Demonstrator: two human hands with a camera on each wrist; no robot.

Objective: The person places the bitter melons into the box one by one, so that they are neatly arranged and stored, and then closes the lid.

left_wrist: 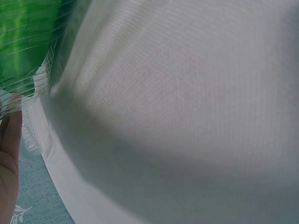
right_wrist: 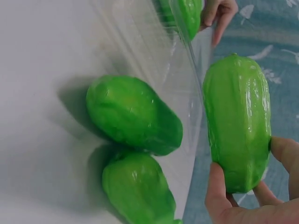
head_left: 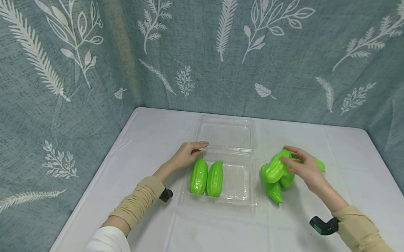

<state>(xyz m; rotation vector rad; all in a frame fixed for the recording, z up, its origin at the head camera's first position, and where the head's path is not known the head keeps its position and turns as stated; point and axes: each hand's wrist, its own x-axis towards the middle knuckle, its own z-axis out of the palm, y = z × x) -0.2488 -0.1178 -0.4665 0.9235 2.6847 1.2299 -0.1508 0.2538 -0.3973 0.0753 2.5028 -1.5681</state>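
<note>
My right hand grips one glossy green ridged vegetable near one end, with the thumb and fingers on opposite sides of it. It is raised over other vegetables of the same kind lying on the table. My left hand is at the upper left corner of a clear plastic clamshell container, fingers fairly straight, with a fingertip at its wall in the left wrist view. Two green vegetables, a left one and a right one, lie side by side lengthwise in the container's left half.
The container's lid lies folded back flat toward the rear of the table. A white cloth covers the table. A patterned blue-green curtain hangs behind and along the sides. A dark wrist device sticks out from the right sleeve.
</note>
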